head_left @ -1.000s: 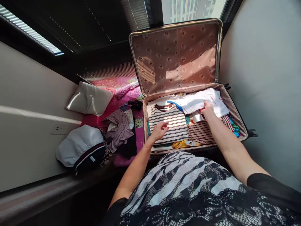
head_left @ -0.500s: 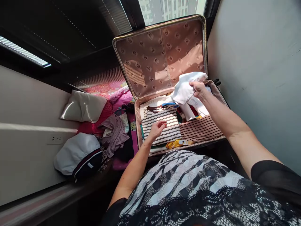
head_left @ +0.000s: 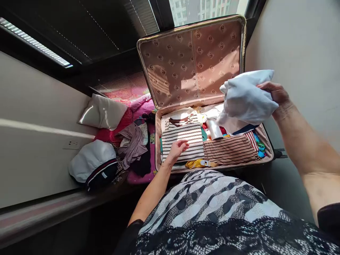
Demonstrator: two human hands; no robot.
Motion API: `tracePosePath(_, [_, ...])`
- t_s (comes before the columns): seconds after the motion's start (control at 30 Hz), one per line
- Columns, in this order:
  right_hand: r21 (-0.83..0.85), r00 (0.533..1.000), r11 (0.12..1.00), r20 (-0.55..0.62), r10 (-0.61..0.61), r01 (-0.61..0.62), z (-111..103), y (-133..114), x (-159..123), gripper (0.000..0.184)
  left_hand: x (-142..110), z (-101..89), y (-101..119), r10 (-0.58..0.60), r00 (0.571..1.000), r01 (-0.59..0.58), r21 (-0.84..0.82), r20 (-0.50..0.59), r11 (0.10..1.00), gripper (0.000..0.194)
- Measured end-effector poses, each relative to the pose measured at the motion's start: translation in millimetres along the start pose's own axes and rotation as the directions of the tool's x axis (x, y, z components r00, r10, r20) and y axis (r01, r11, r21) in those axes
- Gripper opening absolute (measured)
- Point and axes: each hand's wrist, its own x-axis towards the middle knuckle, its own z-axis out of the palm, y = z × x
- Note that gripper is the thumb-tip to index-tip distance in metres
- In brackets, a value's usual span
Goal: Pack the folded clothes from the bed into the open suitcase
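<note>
Arm outstretched, the right hand (head_left: 277, 97) grips a white garment (head_left: 245, 101) above the right side of the open suitcase (head_left: 196, 71); the left hand (head_left: 177, 150), fingers loosely curled and parted, is over a striped shirt (head_left: 183, 134)

– Where's the light from?
– The window (head_left: 207, 10), seemingly: bright patches on the suitcase lid (head_left: 183, 71), a pale streak across the left wall (head_left: 34, 159)
– And the edges?
– Stretched, the ledge (head_left: 39, 215) at lower left smeared, deep shadow beneath it

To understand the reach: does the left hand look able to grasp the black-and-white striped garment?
Probably yes: the left hand looks empty and is at the striped garment, with nothing visible in the way.
</note>
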Motion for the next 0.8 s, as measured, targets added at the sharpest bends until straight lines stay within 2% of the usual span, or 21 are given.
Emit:
tracePosePath(0.07, [0.120,0.985,0.981,0.103,0.138,-0.150,-6,6,-6,0.021,0,1.4,-3,-0.012,0.999,0.011,-0.007,-0.030,1.000,0.052])
tracePosePath(0.1, [0.150,0.973,0.970,0.155,0.170,-0.193,-9,8,-9,0.019,0,2.0,-4,-0.018,0.999,0.017,-0.010,-0.043,1.000,0.050])
tracePosePath(0.2, [0.111,0.950,0.977,0.276,0.146,-0.182,-21,11,-10,0.016,2,3.6,-7,-0.035,0.997,0.034,-0.021,-0.074,0.999,0.047])
tracePosePath(0.3, [-0.015,0.931,0.986,0.328,0.163,-0.167,-37,17,3,0.029,3,6.0,-13,-0.041,0.996,0.039,-0.022,-0.080,0.999,0.046])
tracePosePath(0.37, [-0.166,0.940,0.964,0.240,0.243,-0.207,-44,25,19,0.034,5,8.1,-18,-0.038,0.996,0.038,-0.002,-0.083,0.999,0.044])
tracePosePath(0.4, [-0.275,0.949,0.933,0.143,0.280,-0.233,-45,31,28,0.036,5,8.9,-21,-0.034,0.995,0.036,0.020,-0.097,0.999,0.042])
tracePosePath(0.43, [-0.404,0.957,0.879,0.027,0.289,-0.254,-45,39,36,0.037,5,9.2,-25,-0.024,0.991,0.031,0.055,-0.130,0.998,0.038])
tracePosePath(0.5, [-0.648,0.968,0.720,-0.156,0.196,-0.250,-39,57,46,0.040,5,7.1,-31,0.035,0.965,0.011,0.177,-0.258,0.984,0.031])
tracePosePath(0.57, [-0.769,0.984,0.617,-0.170,0.055,-0.168,-23,79,43,0.040,1,0.7,-38,0.155,0.892,0.010,0.360,-0.425,0.933,0.028])
tracePosePath(0.6, [-0.783,0.990,0.609,-0.139,0.028,-0.127,-10,91,36,0.036,-1,-3.6,-40,0.216,0.842,0.034,0.449,-0.494,0.893,0.030])
tracePosePath(0.67, [-0.758,0.997,0.648,-0.051,0.064,-0.080,24,117,10,0.026,-7,-12.4,-44,0.278,0.763,0.141,0.569,-0.584,0.811,0.038])
tracePosePath(0.73, [-0.737,0.983,0.672,0.055,0.174,-0.078,68,144,-26,0.012,-9,-19.0,-45,0.243,0.740,0.278,0.613,-0.628,0.739,0.048])
tracePosePath(0.8, [-0.706,0.946,0.706,0.188,0.264,-0.057,114,169,-62,0.004,-9,-22.7,-44,0.168,0.748,0.393,0.633,-0.642,0.668,0.059])
